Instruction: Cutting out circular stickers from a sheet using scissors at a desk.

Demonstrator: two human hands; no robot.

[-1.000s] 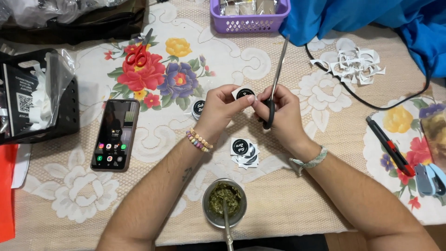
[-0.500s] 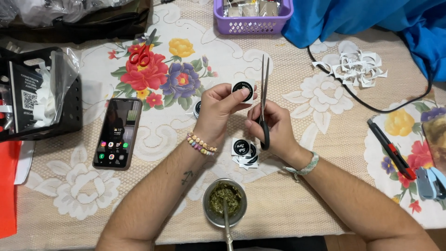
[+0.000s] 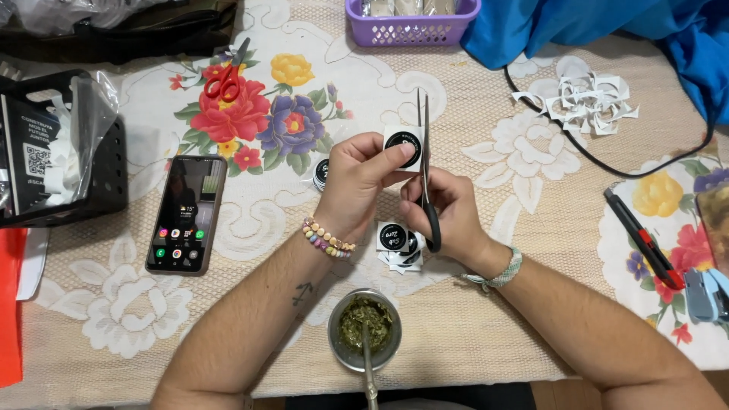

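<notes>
My left hand pinches a small white paper square with a round black sticker printed on it, held above the table. In my right hand is a pair of black-handled scissors; its blades point away from me and run along the sticker's right edge. A small pile of cut black round stickers lies on the cloth just under my hands. One more round black sticker peeks out left of my left hand.
A smartphone lies at left beside a black box. Red-handled scissors rest on the flowered cloth. A metal cup of green herb with a straw stands near the front edge. White paper scraps, a purple basket, a red-black cutter.
The scissors swung from slanting right to pointing straight away, now against the sticker's right edge. My hands shifted slightly and the paper square turned in my left fingers.
</notes>
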